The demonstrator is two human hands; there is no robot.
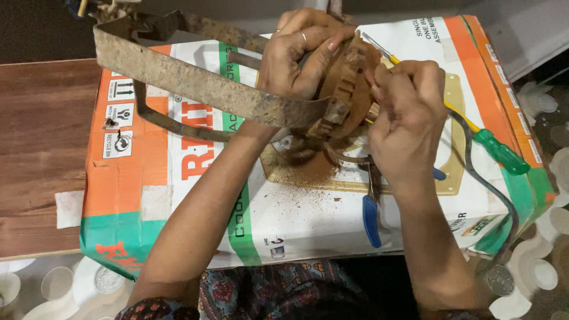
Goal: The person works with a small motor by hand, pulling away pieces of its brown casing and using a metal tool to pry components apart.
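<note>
Nearest to the camera, the person's patterned clothing shows at the bottom edge, and both forearms reach forward over a large printed cardboard box [195, 195] that lies flat as a work surface. On the box, just before the hands, there is a patch of brown rust powder [308, 173] and a pair of blue-handled pliers [371, 213], lying free beside the right wrist.

The right hand [406, 115] is closed around the shaft of a screwdriver [501, 154] with a green handle; the handle sticks out to the right and the tip points at a rusty round metal part [347, 83]. The left hand [299, 56] grasps this part from above, fingers curled over its top, and holds it lifted above the box. Rusty flat metal straps [195, 86] run from the part toward the left.

I judge that the step in hand is scraping or prying on the rusty part with the screwdriver tip. The next move would need a firm left-hand hold and controlled pressure, so the tip does not slip toward the fingers.

Farther away, the wooden counter [41, 148] lies under the box on the left.
</note>
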